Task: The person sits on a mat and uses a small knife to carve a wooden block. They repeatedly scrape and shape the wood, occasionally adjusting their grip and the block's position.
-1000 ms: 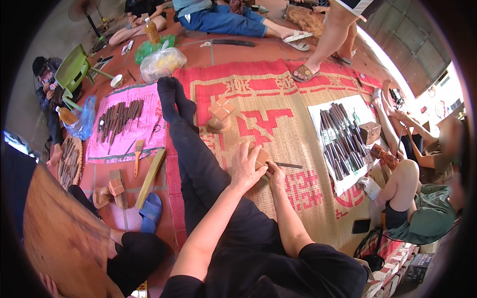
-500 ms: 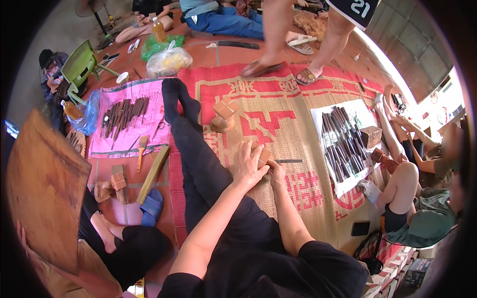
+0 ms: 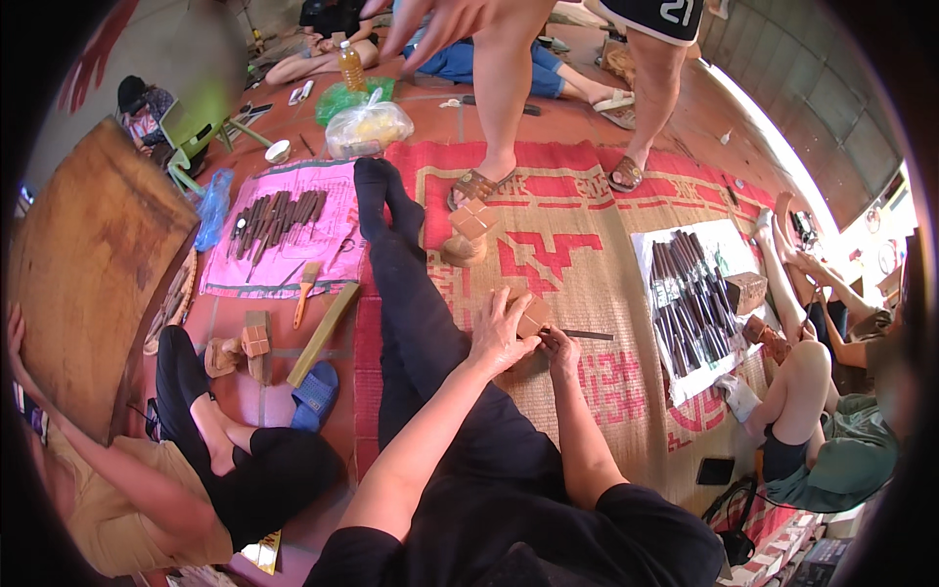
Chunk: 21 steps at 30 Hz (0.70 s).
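Small squared wooden block (image 3: 533, 315), slim chisel (image 3: 585, 335)

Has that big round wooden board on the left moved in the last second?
Yes. The round wooden board has swung up and toward the pink cloth; its edge now reaches near the cloth's left side, where before it sat lower, well short of it.

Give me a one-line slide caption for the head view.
Seated on a woven mat, the left hand steadies a small wooden block while the right hand works it with a slim carving tool.

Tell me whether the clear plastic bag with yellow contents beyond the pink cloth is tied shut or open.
Shut: the clear plastic bag bulges with yellow contents, its top gathered into a knot.
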Available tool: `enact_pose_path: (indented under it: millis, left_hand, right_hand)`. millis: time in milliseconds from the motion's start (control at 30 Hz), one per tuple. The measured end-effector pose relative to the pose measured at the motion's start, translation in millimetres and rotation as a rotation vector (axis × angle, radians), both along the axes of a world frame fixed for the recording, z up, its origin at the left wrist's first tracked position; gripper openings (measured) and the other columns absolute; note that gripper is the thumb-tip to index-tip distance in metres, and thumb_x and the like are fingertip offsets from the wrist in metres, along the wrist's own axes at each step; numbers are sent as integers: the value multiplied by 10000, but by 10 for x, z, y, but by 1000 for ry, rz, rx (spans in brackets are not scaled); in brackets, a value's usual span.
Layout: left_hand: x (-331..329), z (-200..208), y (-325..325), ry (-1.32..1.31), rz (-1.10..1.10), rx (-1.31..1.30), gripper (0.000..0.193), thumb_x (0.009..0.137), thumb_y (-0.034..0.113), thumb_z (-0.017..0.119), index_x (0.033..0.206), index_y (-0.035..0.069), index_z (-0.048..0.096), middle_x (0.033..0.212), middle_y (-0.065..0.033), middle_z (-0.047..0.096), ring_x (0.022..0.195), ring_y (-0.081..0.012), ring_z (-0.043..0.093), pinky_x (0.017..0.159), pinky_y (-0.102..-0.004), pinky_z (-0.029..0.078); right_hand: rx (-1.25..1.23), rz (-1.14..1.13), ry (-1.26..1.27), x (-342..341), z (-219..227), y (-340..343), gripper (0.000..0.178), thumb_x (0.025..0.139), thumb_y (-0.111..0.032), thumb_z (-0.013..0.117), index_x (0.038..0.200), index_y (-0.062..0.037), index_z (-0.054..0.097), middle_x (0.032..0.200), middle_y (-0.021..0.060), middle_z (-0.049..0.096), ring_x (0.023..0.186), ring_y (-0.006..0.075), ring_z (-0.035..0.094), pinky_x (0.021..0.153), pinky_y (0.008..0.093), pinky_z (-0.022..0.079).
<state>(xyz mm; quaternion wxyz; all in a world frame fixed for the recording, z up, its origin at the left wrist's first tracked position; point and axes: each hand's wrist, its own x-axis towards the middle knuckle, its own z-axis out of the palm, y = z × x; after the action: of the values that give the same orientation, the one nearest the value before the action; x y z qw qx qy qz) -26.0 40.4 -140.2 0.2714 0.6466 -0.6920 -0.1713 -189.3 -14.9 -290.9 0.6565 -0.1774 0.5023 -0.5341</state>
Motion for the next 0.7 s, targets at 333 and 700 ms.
enact_pose_path:
  millis: [333, 700]
  left_hand:
    - [-4, 12, 48, -19, 9, 26, 765, 690, 301, 729, 1357, 164, 380, 1382, -182, 282, 1294, -380, 260, 1030, -500, 298]
    - [2, 17, 42, 16, 19, -15, 752, 681, 279, 734, 1340, 155, 395, 1380, -182, 285, 1273, -383, 288, 1021, -506, 305]
  right_hand:
    - [-1, -71, -13, 5, -94, 40, 179, 779, -92, 677, 877, 48, 624, 848, 155, 647, 698, 227, 633, 632, 304, 530]
    - [-23, -23, -5, -20, 7, 54, 186, 782, -119, 684, 865, 36, 624, 816, 124, 651, 732, 213, 649, 657, 278, 529]
